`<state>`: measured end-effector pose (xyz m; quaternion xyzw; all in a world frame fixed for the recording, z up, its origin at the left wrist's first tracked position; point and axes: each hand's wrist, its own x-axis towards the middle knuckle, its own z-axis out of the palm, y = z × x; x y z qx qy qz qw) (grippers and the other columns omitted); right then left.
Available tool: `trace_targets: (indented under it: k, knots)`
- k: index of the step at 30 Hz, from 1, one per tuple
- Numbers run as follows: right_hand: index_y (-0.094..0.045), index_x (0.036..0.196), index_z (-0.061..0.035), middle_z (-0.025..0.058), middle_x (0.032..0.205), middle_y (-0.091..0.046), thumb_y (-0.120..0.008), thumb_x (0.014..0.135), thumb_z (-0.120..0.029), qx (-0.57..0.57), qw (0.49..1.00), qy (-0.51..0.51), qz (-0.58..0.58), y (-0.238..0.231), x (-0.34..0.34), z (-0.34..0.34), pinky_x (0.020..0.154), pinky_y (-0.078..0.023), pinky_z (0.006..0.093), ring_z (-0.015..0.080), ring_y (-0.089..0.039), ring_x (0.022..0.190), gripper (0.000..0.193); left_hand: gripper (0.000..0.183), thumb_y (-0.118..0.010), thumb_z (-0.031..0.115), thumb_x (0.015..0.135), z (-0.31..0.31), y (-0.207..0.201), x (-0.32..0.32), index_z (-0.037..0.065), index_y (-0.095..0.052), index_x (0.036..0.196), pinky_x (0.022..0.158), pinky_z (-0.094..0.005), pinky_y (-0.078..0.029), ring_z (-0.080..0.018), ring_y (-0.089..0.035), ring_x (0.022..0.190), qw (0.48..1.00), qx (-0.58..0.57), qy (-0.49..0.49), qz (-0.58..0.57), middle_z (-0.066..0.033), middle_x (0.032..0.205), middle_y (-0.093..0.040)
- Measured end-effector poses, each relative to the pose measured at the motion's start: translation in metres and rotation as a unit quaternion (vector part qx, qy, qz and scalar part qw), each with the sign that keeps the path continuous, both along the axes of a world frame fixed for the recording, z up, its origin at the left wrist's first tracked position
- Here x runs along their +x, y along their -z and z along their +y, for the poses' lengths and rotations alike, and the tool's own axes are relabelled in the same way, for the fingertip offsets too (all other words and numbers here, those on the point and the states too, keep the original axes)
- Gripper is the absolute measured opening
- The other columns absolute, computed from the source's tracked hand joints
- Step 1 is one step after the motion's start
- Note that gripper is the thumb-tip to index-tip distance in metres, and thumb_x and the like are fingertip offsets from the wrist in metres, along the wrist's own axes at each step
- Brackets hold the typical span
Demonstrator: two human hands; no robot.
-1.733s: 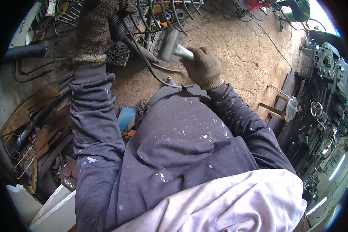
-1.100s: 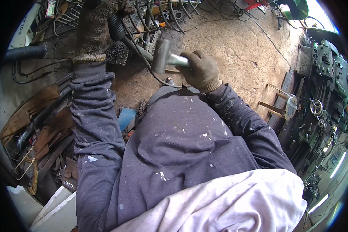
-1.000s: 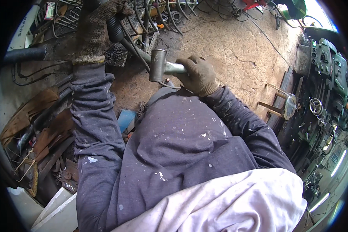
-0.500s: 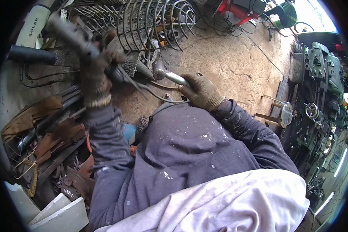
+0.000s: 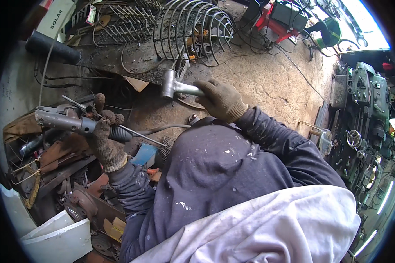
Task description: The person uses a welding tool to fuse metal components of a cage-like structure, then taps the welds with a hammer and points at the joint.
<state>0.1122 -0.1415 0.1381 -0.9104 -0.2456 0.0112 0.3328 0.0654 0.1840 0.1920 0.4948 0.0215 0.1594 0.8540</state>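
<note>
My left hand [image 5: 104,147], in a brown knitted glove, is closed around a grey metal tube [image 5: 59,120] with round holes and a side stub. A black ribbed grip [image 5: 120,134] with a cable [image 5: 162,127] trailing from it also sits in this hand. Thin rods stick out on both sides; how these parts join is hidden by the fingers. Gloved too, my right hand [image 5: 224,98] grips a steel hammer [image 5: 168,84] by its metal handle. The hammer head points left, apart from the tube, in front of my body.
A cage of curved metal bars [image 5: 180,30] lies on a dark, gritty workbench [image 5: 101,59] ahead. Scrap metal and white panels [image 5: 59,236] crowd the left. A green machine [image 5: 364,92] stands at right, near a small stool [image 5: 324,139]. Cables cross the concrete floor [image 5: 267,74].
My left hand has come down and back from over the workbench, bringing the tube and ribbed grip nearer. The right hand and hammer have shifted slightly left, and the view has shifted.
</note>
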Motion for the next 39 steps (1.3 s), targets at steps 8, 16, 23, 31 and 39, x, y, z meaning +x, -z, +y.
trace_targets:
  k: [8,16,23,31,39]
  knots:
    - [-0.061,0.129,-0.0146,0.0150,0.099,-0.066,-0.074,0.086,-0.026,0.003,0.999,0.050,0.011,0.014,-0.028,-0.034,0.071,-0.055,0.0467,0.0380,-0.068,0.088,0.046,0.059,-0.068,-0.001,0.085,-0.011,0.003,0.001,-0.003,-0.047,0.141,0.073,-0.0347,-0.054,-0.0137,-0.059,0.079,0.999,0.012,0.022,0.032,-0.0127,0.111,-0.066]
    - [-0.061,0.129,-0.0144,0.0149,0.098,-0.065,-0.073,0.087,-0.025,0.040,0.992,0.122,-0.017,0.030,-0.031,-0.053,0.068,-0.055,0.0456,0.0366,-0.068,0.082,0.044,0.041,-0.068,-0.005,0.085,-0.041,-0.011,0.021,-0.001,-0.053,0.123,0.071,-0.0343,-0.056,-0.0145,-0.063,0.078,0.994,-0.038,0.092,0.055,-0.0127,0.104,-0.065]
    - [-0.062,0.125,-0.0150,0.0153,0.097,-0.065,-0.071,0.090,-0.029,0.012,0.991,0.132,-0.010,0.040,-0.029,-0.064,0.065,-0.055,0.0462,0.0365,-0.068,0.080,0.039,0.046,-0.071,-0.005,0.084,-0.082,-0.002,0.105,0.009,-0.046,0.121,0.071,-0.0363,-0.058,-0.0191,-0.064,0.077,0.990,0.072,0.115,0.043,-0.0168,0.111,-0.063]
    - [-0.060,0.131,-0.0156,0.0121,0.092,-0.063,-0.074,0.087,-0.025,0.017,0.992,0.118,-0.035,0.046,-0.022,-0.065,0.060,-0.052,0.0443,0.0329,-0.066,0.074,0.047,0.037,-0.072,-0.002,0.085,-0.084,0.033,0.182,0.005,-0.053,0.117,0.074,-0.0399,-0.062,-0.0252,-0.069,0.078,0.975,0.140,0.166,0.048,-0.0141,0.095,-0.068]
    - [-0.063,0.127,-0.0147,0.0114,0.089,-0.064,-0.074,0.088,-0.023,0.012,0.992,0.121,-0.018,0.050,-0.008,-0.073,0.062,-0.055,0.0421,0.0301,-0.067,0.076,0.042,0.037,-0.072,-0.005,0.081,-0.093,0.039,0.189,0.002,-0.053,0.112,0.071,-0.0387,-0.064,-0.0264,-0.071,0.073,0.984,0.083,0.149,0.058,-0.0132,0.088,-0.068]
